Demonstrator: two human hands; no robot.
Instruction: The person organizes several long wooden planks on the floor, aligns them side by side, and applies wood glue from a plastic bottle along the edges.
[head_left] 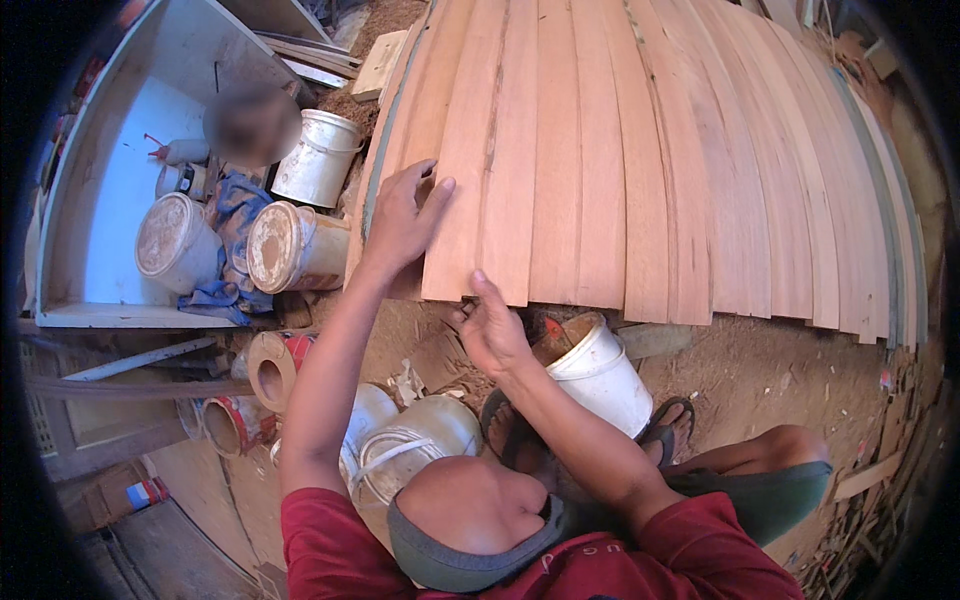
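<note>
A row of long, reddish-brown wooden planks (600, 180) lies side by side in front of me, their near ends uneven. One plank (455, 240) near the left of the row sticks out toward me, with a dark streak or seam along it. My left hand (402, 222) rests at that plank's left edge, fingers spread and arched, thumb on the wood. At its near end is my right hand (495, 335), thumb on top and the other fingers curled underneath, partly hidden. Beside my right wrist stands a white bucket (605, 380) with something red and brown inside.
At the left a pale open cabinet (100, 200) lies with lidded tubs (178, 238), a blue cloth (238, 210) and a bottle (183, 151). Another white bucket (316, 158) stands beside it. Cardboard tubes (275, 372) and pails (420, 440) are near my left arm. Scrap wood (880, 460) lines the right.
</note>
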